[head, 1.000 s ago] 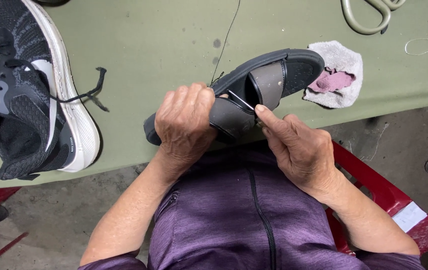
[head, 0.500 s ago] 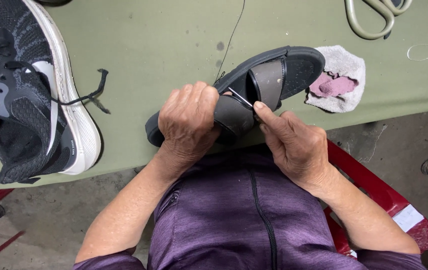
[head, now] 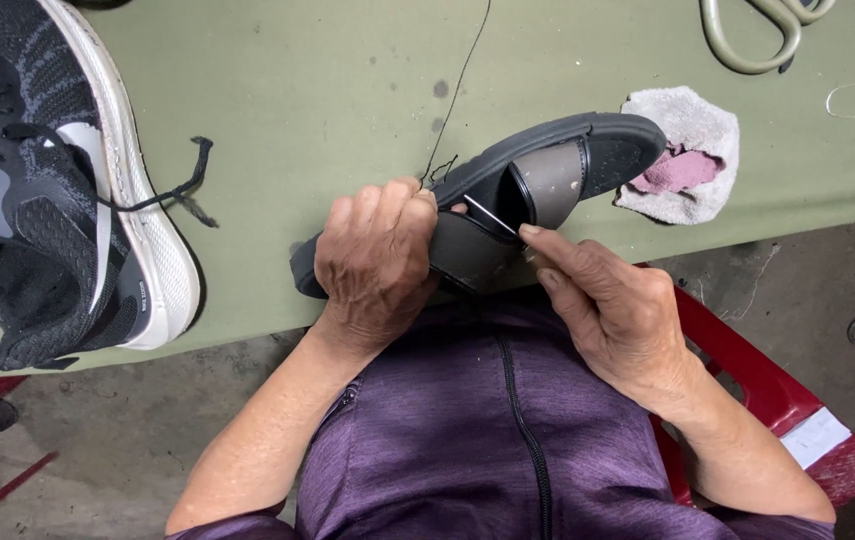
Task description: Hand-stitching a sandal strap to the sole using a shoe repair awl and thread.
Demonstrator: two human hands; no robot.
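Two hands: both work on one sandal at the near edge of the table
Table [head: 347,80]: olive-green top that fills the upper view
Sneaker [head: 47,180]: black knit with a white sole, on its side at far left, one lace trailing right
Sandal [head: 547,175]: dark slide, tilted, heel end under the left hand, toe on the table touching the rag
Rag [head: 687,150]: pale cloth with a pink patch, right of the toe
Scissors [head: 762,30]: handles at the top edge
Left hand [head: 372,265]: clenched over the sandal's heel end
Right hand [head: 612,305]: fingertips pinch a needle at the strap
Needle [head: 490,215]: thin metal, angled across the strap
Thread [head: 457,90]: black, from the sandal to the top edge
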